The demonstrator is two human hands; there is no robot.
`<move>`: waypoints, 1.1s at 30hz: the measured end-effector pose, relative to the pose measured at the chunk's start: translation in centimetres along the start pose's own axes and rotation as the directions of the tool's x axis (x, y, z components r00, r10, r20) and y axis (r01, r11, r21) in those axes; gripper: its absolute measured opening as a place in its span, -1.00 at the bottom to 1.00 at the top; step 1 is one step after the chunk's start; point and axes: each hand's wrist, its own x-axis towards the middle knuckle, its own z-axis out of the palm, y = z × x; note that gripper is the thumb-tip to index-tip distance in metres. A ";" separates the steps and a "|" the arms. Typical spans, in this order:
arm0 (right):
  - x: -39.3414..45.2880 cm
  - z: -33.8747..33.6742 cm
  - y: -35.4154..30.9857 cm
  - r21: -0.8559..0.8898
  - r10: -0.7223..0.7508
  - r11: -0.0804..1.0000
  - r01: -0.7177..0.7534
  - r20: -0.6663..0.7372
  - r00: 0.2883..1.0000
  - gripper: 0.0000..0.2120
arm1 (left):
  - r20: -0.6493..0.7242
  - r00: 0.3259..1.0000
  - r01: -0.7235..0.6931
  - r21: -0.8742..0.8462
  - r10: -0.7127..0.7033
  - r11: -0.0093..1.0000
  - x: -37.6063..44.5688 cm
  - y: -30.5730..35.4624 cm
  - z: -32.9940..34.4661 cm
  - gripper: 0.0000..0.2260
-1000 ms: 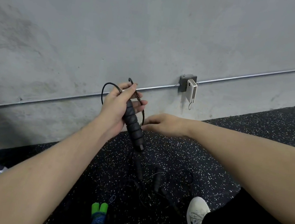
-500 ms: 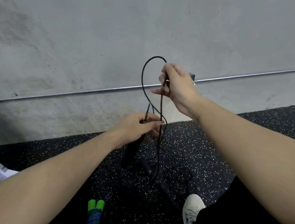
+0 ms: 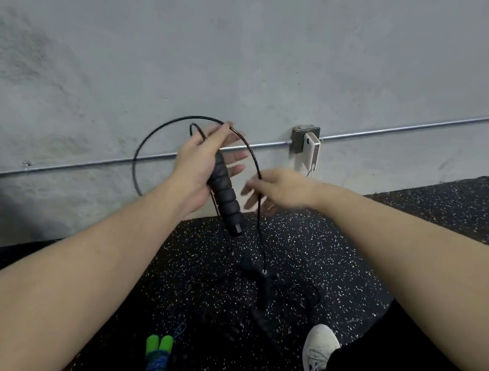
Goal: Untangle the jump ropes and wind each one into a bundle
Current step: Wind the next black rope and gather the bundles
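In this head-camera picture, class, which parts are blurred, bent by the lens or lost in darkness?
Head view: the right hand is motion-blurred; the left hand gripping the black handle is sharper; the wide lens bows the wall conduit; the black ropes on the floor nearly vanish against the dark speckled mat.

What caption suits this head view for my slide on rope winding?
Left hand holds a black rope handle and loop while right hand guides the cord.

No readable text, labels or numbers anywhere; white device (image 3: 311, 151) on wall too blurred.
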 end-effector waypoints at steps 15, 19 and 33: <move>-0.5 -3.1 -1.4 0.635 0.141 0.770 0.062 -0.265 0.954 -0.58 | 0.222 0.952 0.105 0.406 -0.210 0.908 -3.9 -5.9 -1.5 -0.86; -1.5 -1.9 -0.8 0.336 0.201 0.922 -0.194 0.014 0.979 -0.28 | 0.139 0.977 0.120 0.260 -0.160 0.958 -2.7 -3.5 0.5 -0.86; -1.6 -1.6 -0.5 0.397 0.055 0.916 -0.066 0.040 0.998 -0.71 | -0.025 0.977 0.212 0.204 -0.211 0.956 0.2 -1.0 -0.7 -0.76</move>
